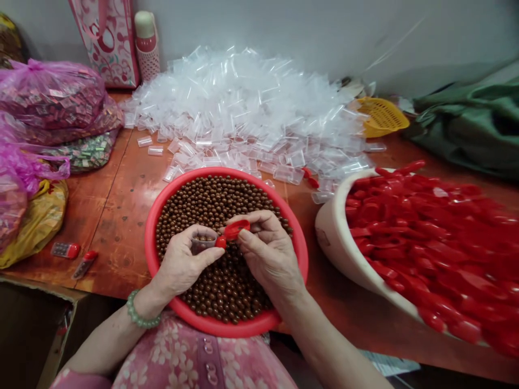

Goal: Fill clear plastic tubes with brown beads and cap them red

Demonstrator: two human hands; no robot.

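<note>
My left hand [184, 259] is closed around a small clear plastic tube [204, 241], with some brown balls visible at its mouth. By that thumb's tip sits a small rounded red piece [220, 242]; whether it is joined to the red cap [237, 229] I cannot tell. The fingers and thumb of my right hand [270, 251] pinch this hollow red plastic cap close to the tube. Both hands are over a red basin [152, 232] of shiny brown balls [219, 297].
A heap of clear tubes [251, 108] lies behind the basin. To the right stands a white tub [330, 227] piled with red plastic caps [425, 243]. Two filled tubes [65, 250] lie at left near stuffed bags [52, 97]. A yellow basket [383, 116] is at the back right.
</note>
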